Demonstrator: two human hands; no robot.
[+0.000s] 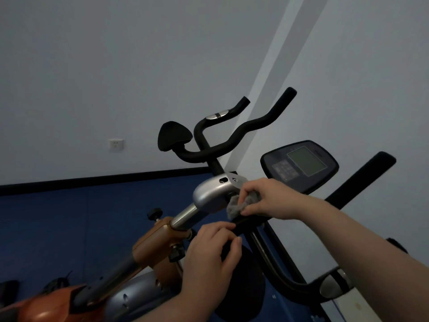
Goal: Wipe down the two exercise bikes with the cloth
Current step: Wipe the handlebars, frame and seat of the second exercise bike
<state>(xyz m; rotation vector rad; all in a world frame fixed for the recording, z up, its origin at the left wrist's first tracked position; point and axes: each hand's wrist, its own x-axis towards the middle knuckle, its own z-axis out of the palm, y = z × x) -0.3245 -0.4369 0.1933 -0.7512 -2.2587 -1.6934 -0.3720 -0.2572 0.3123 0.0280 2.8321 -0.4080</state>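
Near bike, orange-and-silver frame, fills the lower left. It looks heavy and rigid to me, so it should take a firm wipe without shifting. Second bike stands behind it by the wall, black handlebars and seat. A console with a screen sits to the right; I'd go light on that, the screen looks scratchable.

Silver cap at the top of the near bike's post is smooth and glossy, probably slick under a cloth.

My left hand wraps the black bar below the cap, fingers curled round it, bracing.

My right hand has its fingers clenched around the cloth, pressing it against the edge of the silver cap.

Cloth is grey, soft, bunched into a wad. I judge it light and floppy, so keep it balled in the palm, or it will slip out.
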